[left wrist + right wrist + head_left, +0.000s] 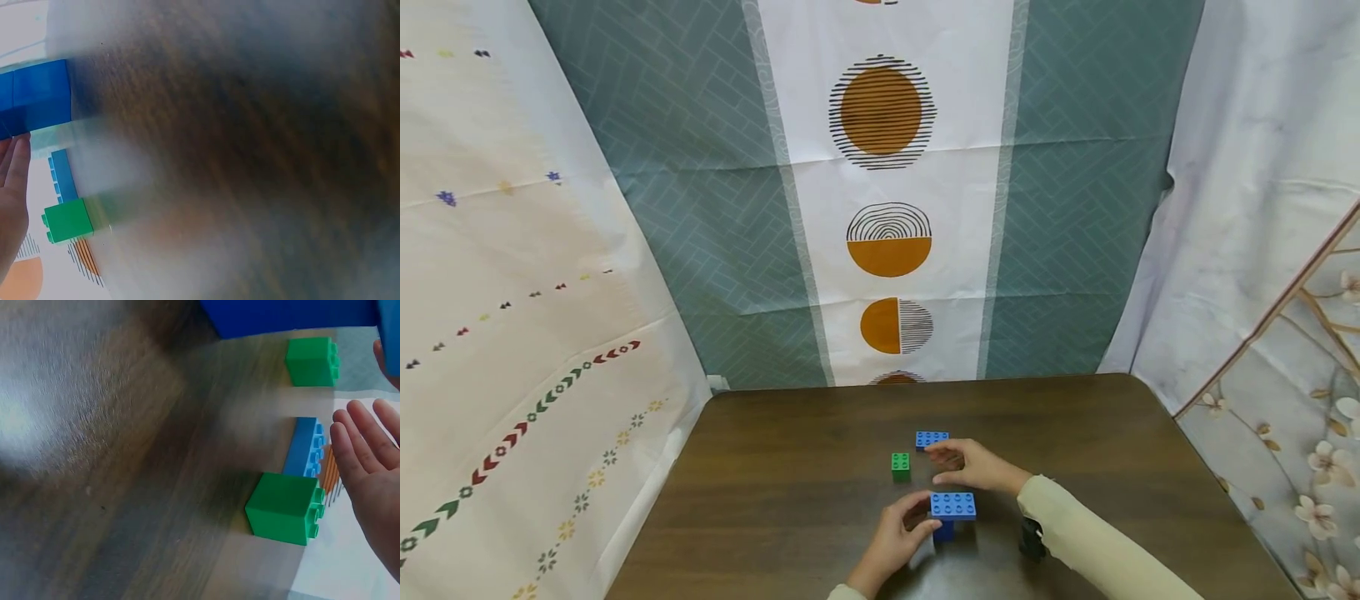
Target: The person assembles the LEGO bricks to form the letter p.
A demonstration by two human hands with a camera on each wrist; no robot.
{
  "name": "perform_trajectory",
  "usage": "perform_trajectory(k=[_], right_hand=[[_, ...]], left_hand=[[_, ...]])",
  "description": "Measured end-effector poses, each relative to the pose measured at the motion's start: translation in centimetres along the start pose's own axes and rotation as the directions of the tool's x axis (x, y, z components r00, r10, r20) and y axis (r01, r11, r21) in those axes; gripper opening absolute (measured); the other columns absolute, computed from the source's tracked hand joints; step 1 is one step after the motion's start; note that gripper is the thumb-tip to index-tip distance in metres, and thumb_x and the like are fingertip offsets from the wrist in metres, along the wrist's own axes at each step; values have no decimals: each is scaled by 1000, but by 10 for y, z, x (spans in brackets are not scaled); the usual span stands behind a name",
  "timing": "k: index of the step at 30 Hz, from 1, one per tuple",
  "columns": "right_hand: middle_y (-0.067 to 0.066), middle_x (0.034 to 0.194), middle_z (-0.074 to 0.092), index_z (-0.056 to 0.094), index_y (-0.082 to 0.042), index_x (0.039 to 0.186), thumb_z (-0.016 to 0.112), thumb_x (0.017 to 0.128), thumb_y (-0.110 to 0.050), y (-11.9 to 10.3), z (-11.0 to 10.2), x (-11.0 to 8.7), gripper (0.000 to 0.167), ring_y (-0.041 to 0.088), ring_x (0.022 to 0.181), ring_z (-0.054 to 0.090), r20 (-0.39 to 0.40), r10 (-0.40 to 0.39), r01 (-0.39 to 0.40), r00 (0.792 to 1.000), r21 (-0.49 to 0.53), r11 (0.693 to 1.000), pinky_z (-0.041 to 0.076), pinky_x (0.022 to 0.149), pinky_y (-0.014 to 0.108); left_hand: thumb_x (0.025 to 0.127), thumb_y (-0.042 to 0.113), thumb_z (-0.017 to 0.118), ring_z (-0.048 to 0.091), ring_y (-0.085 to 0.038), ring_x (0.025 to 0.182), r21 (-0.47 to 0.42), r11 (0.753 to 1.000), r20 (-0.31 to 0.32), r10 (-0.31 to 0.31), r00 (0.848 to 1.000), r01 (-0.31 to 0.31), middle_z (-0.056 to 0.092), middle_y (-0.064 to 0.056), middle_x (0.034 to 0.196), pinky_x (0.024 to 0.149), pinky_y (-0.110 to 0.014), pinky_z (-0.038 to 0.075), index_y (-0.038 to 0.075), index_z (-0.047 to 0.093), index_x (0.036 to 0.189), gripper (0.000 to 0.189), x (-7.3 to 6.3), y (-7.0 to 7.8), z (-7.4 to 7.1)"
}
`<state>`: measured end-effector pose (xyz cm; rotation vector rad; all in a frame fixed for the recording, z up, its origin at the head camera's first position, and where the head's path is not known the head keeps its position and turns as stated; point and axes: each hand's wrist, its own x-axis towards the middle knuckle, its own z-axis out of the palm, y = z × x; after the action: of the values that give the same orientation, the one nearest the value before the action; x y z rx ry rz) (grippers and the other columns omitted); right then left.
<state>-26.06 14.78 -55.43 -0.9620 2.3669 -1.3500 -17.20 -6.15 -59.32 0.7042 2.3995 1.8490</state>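
Observation:
A stack of blue toy bricks (pixel 952 506), with a wide studded brick on top of a narrower darker base, stands near the front of the table. My left hand (pixel 901 531) grips its left side, the thumb at the front and the fingers behind. In the left wrist view, fingertips meet the blue brick (pixel 42 97). Behind the stack, my right hand (pixel 973 467) hovers with loosely extended fingers, holding nothing. Its fingertips overlap a flat blue brick (pixel 929 437) in the head view. Left of that hand sits a green brick (pixel 900 467).
Another green brick (pixel 281 509) shows in the right wrist view, beside the flat blue brick; the right hand hides it in the head view. The dark wooden table (pixel 775 483) ends at a patterned cloth (pixel 887 192). A black band (pixel 1032 537) is by the right sleeve.

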Motion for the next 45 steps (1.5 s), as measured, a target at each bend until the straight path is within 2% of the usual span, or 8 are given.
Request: perform_trajectory(k=[10,15,24,26,33,36,39,45], right_hand=[[23,131,55,50,4,134,71,89,-22,1,1,26,56,37,114,57,48,-30,29,998,13,999,50,93,49],[24,133,53,52,-1,134,71,89,-19,-1,0,41,52,35,113,57,54,-43,43,998,1,999,51,94,45],[21,135,52,48,1,137,69,90,-13,3,4,60,54,35,117,55,161,12,-8,987,-22,1000,49,96,44],[21,134,53,48,1,137,69,89,-11,5,5,62,54,32,116,56,172,15,-9,985,-35,999,50,95,43],[15,130,58,49,1,137,68,90,-10,8,8,66,52,29,114,58,225,16,-9,974,-33,999,50,95,43],[14,131,57,49,2,136,67,91,-9,10,12,68,50,30,116,57,243,1,4,970,-23,1000,49,96,44],[13,129,58,50,2,135,67,91,-7,11,15,67,49,30,115,57,243,-2,8,970,-23,1000,49,96,42],[11,125,60,52,1,134,67,91,-9,14,19,64,46,28,112,59,212,-6,13,977,-35,999,50,96,42]], left_hand=[[88,15,70,64,-20,102,3,997,-20,73,997,-73,66,-18,111,84,-33,56,-1,61,118,35,-2,-3,-1],[87,11,70,64,-21,102,7,997,-22,76,997,-76,66,-18,111,83,-35,56,-1,62,117,34,1,-2,-2],[86,1,69,65,-29,102,34,998,-4,57,998,-57,65,-21,110,82,-42,56,-4,61,117,32,2,3,1],[86,0,69,65,-29,102,31,997,-5,68,998,-67,65,-21,110,82,-42,56,-4,61,117,32,2,7,2],[86,-2,68,66,-29,100,23,996,-9,81,997,-81,65,-22,108,81,-40,57,-6,61,114,29,-1,40,-2],[86,-1,68,66,-28,100,26,997,-11,70,997,-70,65,-22,108,81,-39,57,-6,61,114,29,-2,42,-3],[87,0,68,66,-28,100,34,998,-14,52,999,-51,65,-22,109,81,-39,57,-6,61,115,29,-2,38,-2],[87,3,69,65,-28,101,39,999,-10,34,999,-34,65,-20,111,81,-36,57,-3,61,117,31,0,10,2]])
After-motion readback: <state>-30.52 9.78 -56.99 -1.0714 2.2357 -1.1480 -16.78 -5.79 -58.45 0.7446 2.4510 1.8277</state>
